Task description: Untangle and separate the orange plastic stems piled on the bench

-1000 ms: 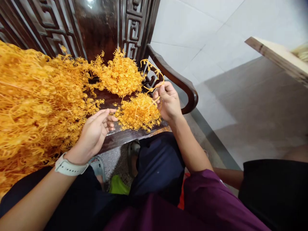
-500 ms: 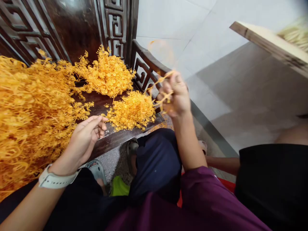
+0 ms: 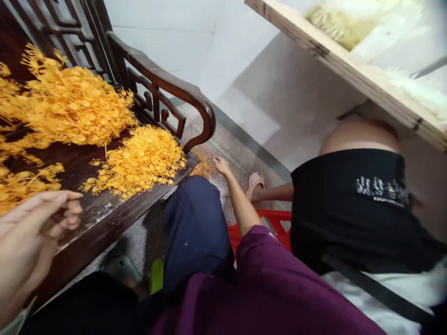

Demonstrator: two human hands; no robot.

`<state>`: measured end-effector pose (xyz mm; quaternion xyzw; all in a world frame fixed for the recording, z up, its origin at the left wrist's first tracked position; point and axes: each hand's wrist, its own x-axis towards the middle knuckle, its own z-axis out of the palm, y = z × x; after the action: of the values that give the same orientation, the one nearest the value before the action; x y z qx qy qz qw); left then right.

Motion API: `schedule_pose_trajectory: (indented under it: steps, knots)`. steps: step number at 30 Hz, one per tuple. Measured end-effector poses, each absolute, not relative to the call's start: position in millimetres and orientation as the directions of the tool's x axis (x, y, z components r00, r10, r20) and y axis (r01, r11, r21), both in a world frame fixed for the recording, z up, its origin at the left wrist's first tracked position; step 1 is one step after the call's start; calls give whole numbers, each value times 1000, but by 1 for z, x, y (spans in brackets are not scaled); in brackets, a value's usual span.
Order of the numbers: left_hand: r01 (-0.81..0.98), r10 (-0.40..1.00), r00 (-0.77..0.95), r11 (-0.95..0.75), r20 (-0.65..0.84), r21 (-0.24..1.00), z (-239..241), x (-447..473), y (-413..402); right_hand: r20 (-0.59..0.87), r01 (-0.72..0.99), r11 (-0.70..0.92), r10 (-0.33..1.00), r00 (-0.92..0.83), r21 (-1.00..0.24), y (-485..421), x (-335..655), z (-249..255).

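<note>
My left hand (image 3: 44, 228) is over the front of the dark wooden bench, its fingers curled and the thumb pressed against them. Whatever may be between the fingertips is too small to make out. Just beyond it lies a small pile of orange-yellow plastic flower pieces (image 3: 141, 163), with tiny spiky heads. A larger orange cluster (image 3: 80, 104) rests behind that pile. My right hand (image 3: 221, 166) reaches down past the bench's end, low over orange scraps (image 3: 204, 165) on the floor. It looks small and blurred, and its fingers cannot be read clearly.
The bench's carved armrest (image 3: 195, 104) curves up beyond the small pile. A person in black shorts (image 3: 345, 204) sits at my right, by a red plastic stool (image 3: 279, 225). A wooden board (image 3: 335, 60) bearing pale pieces juts in at upper right.
My right hand has moved from above the bench's end down toward the floor, and the orange strands it held no longer show. The view has swung right; my left hand keeps its curled pose.
</note>
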<state>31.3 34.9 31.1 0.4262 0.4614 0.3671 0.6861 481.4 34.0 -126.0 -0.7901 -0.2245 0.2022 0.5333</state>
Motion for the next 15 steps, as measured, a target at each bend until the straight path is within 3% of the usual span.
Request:
schedule_pose_trajectory:
  steps: [3, 9, 10, 12, 14, 15]
  knots:
    - [-58, 927, 235, 314, -293, 948, 29, 44, 40, -37, 210, -381, 548, 836, -900, 37, 476, -128]
    - [82, 979, 8, 200, -201, 976, -3, 4, 49, 395, 446, -135, 291, 871, -885, 35, 429, -67]
    - [141, 986, -2, 168, -169, 976, -9, -1, 54, 539, 546, 64, 291, 790, -835, 38, 412, -51]
    - [309, 997, 3, 74, -79, 948, -21, -6, 67, 683, 589, 366, 522, 511, -720, 61, 372, -20]
    - [485, 998, 55, -26, -1, 874, -35, -8, 82, 612, 546, 478, 786, 84, -688, 109, 331, 2]
    - [519, 997, 76, -43, 4, 853, -42, -9, 89, 539, 546, 504, 835, -111, -669, 140, 311, 8]
